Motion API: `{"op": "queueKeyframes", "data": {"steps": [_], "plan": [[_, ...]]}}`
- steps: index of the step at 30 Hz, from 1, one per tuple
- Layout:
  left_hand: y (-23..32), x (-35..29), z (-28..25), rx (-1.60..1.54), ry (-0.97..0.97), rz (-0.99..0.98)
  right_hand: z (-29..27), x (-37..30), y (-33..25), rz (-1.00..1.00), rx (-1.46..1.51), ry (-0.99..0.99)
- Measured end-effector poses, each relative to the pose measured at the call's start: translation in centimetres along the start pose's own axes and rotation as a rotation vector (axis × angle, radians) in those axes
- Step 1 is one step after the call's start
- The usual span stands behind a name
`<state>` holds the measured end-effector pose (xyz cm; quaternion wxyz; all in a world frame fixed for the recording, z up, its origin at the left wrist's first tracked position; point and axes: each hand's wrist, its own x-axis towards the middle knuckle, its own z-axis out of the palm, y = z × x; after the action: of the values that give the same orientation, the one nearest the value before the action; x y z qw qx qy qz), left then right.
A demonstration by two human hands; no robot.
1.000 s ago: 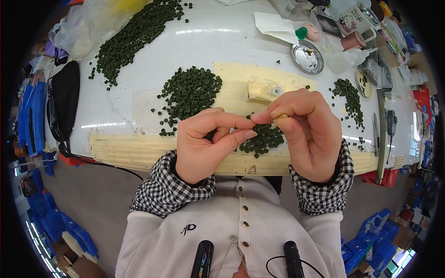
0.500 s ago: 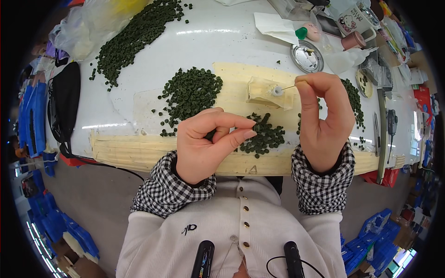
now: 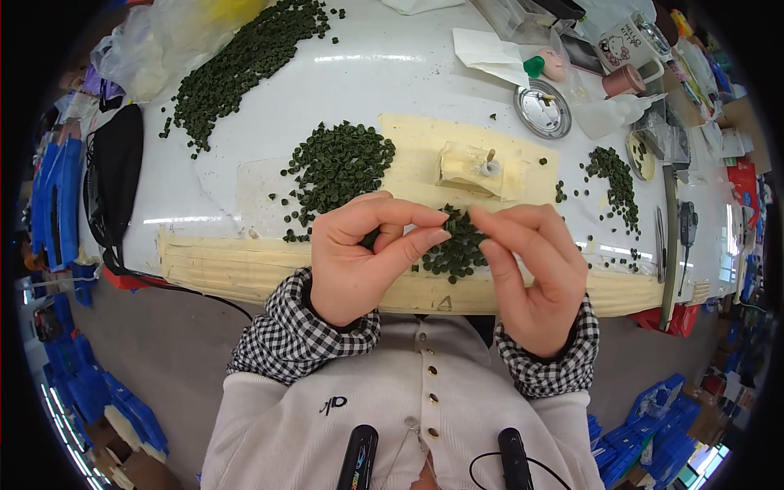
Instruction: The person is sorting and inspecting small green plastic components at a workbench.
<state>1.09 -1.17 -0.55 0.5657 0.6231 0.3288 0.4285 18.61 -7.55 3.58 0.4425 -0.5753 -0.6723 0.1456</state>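
Note:
My left hand (image 3: 351,257) is held over the front of the table, thumb and forefinger closed in a pinch. Anything between those fingertips is too small to make out against the green parts behind. Facing it, my right hand (image 3: 535,269) has its thumb and forefinger apart, with nothing visible between them. Between and behind both hands lies a small pile of dark green cap-like pieces (image 3: 454,260). Beyond it stands a block wrapped in cream tape (image 3: 459,173), holding a small white ring (image 3: 490,168) with a short brown stick (image 3: 491,154) rising at it.
A larger heap of green pieces (image 3: 339,167) lies left of the block, and another (image 3: 245,69) stretches to the far left. More pieces (image 3: 612,184) are scattered at right. A round metal lid (image 3: 542,122), white paper (image 3: 488,55) and a mug (image 3: 625,45) stand at far right.
My right hand has come down and left from the block toward my left hand, its pinch now parted. The thin pin it held at the white ring is no longer seen. My left hand stays put.

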Motion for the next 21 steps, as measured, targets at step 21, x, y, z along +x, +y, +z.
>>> {"op": "queueKeyframes", "data": {"steps": [21], "plan": [[0.0,0.1,0.3,0.207,-0.027,0.081,0.9,-1.6,0.8,0.039,0.161,-0.057]]}}
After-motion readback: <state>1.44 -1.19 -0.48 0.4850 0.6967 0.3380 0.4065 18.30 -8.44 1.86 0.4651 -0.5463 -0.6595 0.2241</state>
